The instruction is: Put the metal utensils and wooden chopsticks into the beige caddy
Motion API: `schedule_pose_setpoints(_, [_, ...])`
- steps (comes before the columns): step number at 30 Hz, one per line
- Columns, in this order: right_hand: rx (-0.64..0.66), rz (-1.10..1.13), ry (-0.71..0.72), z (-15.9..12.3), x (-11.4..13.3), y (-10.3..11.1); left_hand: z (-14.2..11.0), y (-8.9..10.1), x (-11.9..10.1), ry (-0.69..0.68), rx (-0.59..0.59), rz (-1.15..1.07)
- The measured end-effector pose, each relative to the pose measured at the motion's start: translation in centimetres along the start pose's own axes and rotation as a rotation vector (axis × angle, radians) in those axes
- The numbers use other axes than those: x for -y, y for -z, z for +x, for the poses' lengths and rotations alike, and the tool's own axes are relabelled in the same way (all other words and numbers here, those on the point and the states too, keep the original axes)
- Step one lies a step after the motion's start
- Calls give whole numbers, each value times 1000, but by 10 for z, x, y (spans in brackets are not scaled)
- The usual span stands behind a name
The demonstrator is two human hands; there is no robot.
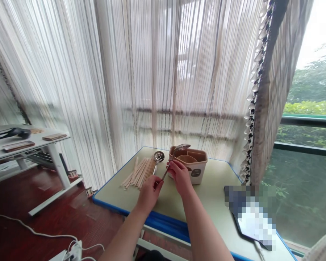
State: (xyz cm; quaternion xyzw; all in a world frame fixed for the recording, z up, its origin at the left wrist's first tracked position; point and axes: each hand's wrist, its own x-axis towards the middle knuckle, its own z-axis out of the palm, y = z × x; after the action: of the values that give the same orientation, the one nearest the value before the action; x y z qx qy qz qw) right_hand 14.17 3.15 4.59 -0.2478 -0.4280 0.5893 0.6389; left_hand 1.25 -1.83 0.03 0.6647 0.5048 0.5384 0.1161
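Together, both hands (pixel 163 177) pinch the ladle (pixel 182 147) handle, bowl end raised.

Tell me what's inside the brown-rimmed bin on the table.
Inside the bin, a brown divider and a rounded brown piece show. Its floor is hidden by the walls and inner parts; the ladle and right hand cover some of the left side.

Blue-edged table (pixel 209 208) with chopsticks (pixel 141 174), ladle (pixel 159 157), caddy (pixel 199 172)
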Motion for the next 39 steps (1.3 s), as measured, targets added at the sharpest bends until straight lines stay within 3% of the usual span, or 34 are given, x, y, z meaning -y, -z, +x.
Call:
schedule_pose_setpoints(5, [-11, 2, 18, -2, 3, 0, -4, -1, -5, -159, -35, 162])
schedule_pose_setpoints(13, [45, -38, 39, -6, 6, -3, -5, 1, -3, -136, -40, 203])
schedule_pose_setpoints(24, [15, -110, 54, -6, 4, -5, -8, 1, -6, -150, -111, 214])
schedule_pose_setpoints(28, [31, -134, 60, -5, 3, -5, -8, 1, -4, -54, -54, 43])
schedule_pose_setpoints(33, [22, -130, 8, -3, 2, -4, -5, 4, 3, 244, 69, -308])
schedule_pose_setpoints(39, [59, -198, -25, 2, -14, -7, -5, 5, 6, 386, 39, -510])
